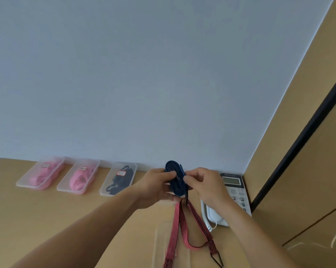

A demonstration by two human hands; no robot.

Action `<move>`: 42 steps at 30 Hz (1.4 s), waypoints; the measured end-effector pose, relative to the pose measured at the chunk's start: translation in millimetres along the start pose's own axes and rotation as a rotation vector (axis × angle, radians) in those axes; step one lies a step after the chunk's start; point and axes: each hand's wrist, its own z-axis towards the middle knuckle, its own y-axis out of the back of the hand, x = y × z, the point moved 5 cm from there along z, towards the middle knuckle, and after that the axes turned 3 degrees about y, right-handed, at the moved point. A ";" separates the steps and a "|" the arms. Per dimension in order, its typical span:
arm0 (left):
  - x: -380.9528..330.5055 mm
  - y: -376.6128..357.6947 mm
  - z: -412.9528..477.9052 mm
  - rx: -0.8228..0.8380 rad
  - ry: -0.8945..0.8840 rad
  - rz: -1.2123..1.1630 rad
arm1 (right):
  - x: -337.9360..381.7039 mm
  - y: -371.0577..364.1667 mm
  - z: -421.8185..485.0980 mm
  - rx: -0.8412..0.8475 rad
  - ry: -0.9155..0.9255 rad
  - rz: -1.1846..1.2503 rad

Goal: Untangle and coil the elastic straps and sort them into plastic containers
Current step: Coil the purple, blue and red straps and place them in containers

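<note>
Fingertips (pixel 188 177) of the right hand (pixel 204 185) pinch the end of one coiled blue strap (pixel 175 182), which the left hand (pixel 155 187) grips with curled fingers above the table (pixel 47 219). One red striped strap (pixel 184 223) lies beneath, across one clear container (pixel 160 238). Three more containers (pixel 66 188) line the wall: two hold pink straps (pixel 47 171), one holds a black strap (pixel 120 180). One telephone (pixel 234 190) sits rightward.

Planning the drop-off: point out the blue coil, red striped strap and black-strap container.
blue coil (pixel 177 187), head view, lower windings.
red striped strap (pixel 174 229), head view, left run.
black-strap container (pixel 107 182), head view, left wall.
</note>
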 end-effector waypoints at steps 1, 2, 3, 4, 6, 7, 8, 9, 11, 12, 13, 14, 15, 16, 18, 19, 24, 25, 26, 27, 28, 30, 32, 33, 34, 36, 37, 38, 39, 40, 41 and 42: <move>3.3 6.0 1.9 -0.021 0.015 -0.018 | -4.0 -7.0 3.7 -0.011 -0.008 -0.019; 7.0 12.3 4.3 -0.043 0.032 -0.036 | -7.0 -14.1 6.6 -0.018 -0.015 -0.044; 10.8 18.8 6.8 -0.056 0.047 -0.052 | -9.3 -21.0 9.7 -0.025 -0.018 -0.078; 13.9 25.3 9.6 -0.061 0.058 -0.063 | -10.6 -27.5 12.9 -0.031 -0.017 -0.114; 19.4 37.4 17.8 -0.064 0.085 -0.076 | -15.6 -39.2 21.1 -0.037 -0.023 -0.186; 23.2 42.7 23.1 -0.061 0.106 -0.087 | -18.7 -44.8 25.1 -0.032 -0.034 -0.227; 27.0 47.0 29.0 -0.057 0.129 -0.098 | -21.5 -50.1 28.6 -0.021 -0.045 -0.276; 30.0 51.0 35.5 -0.049 0.147 -0.108 | -24.4 -55.4 32.7 -0.008 -0.055 -0.328; 33.5 58.6 49.8 -0.026 0.171 -0.116 | -30.7 -64.0 42.3 0.004 -0.087 -0.389; 34.1 62.6 57.1 -0.015 0.181 -0.119 | -35.0 -66.9 47.5 -0.002 -0.114 -0.386; 34.2 66.2 64.2 -0.005 0.194 -0.116 | -39.7 -69.2 52.4 -0.014 -0.146 -0.372; 34.1 69.2 70.6 0.005 0.210 -0.105 | -44.4 -70.5 56.7 -0.029 -0.182 -0.358; 34.4 72.0 76.3 0.017 0.229 -0.088 | -48.9 -71.9 60.5 -0.042 -0.215 -0.346; 34.7 74.8 81.6 0.033 0.250 -0.071 | -53.1 -73.4 63.6 -0.052 -0.246 -0.337; 33.6 78.1 93.3 0.070 0.275 -0.053 | -59.0 -75.1 70.1 -0.080 -0.286 -0.337; 31.9 80.2 100.2 0.082 0.274 -0.039 | -61.5 -74.5 74.3 -0.105 -0.306 -0.327; 16.3 116.4 138.8 -0.059 -0.033 0.857 | -76.0 -68.2 101.0 -0.235 -0.341 -0.341; 15.8 126.3 143.3 -0.115 -0.136 1.133 | -80.2 -69.2 105.9 -0.231 -0.335 -0.406; 16.8 133.2 144.8 -0.151 -0.224 1.340 | -84.6 -71.2 109.8 -0.219 -0.332 -0.469; 21.1 137.5 146.3 -0.154 -0.292 1.477 | -89.9 -74.7 113.3 -0.198 -0.329 -0.518; 28.2 139.6 148.1 -0.124 -0.333 1.573 | -95.0 -79.5 116.1 -0.172 -0.323 -0.552; 44.8 140.4 154.1 -0.054 -0.334 1.696 | -103.3 -90.4 121.5 -0.121 -0.296 -0.619; 54.0 137.8 160.3 -0.038 -0.339 1.780 | -108.4 -99.2 127.8 -0.087 -0.276 -0.688; 55.4 136.7 162.7 -0.045 -0.357 1.806 | -110.4 -102.6 131.1 -0.069 -0.271 -0.724; 55.9 136.1 163.6 -0.057 -0.376 1.817 | -112.5 -105.9 133.7 -0.045 -0.266 -0.760; 56.7 137.7 163.9 -0.081 -0.401 1.814 | -118.2 -110.6 136.6 0.004 -0.265 -0.819; 57.5 139.1 164.0 -0.088 -0.404 1.811 | -121.1 -111.7 137.2 0.020 -0.266 -0.840; 58.4 139.6 164.2 -0.086 -0.402 1.809 | -123.4 -112.3 137.5 0.030 -0.265 -0.857; 59.1 139.5 164.5 -0.079 -0.396 1.807 | -125.3 -113.0 138.2 0.037 -0.259 -0.869; 59.7 139.3 165.0 -0.070 -0.383 1.805 | -126.5 -114.1 139.4 0.049 -0.252 -0.879; 59.8 139.4 165.7 -0.065 -0.368 1.796 | -127.1 -116.4 140.7 0.070 -0.239 -0.894; 59.6 139.9 166.3 -0.065 -0.358 1.783 | -127.4 -119.3 141.7 0.098 -0.220 -0.917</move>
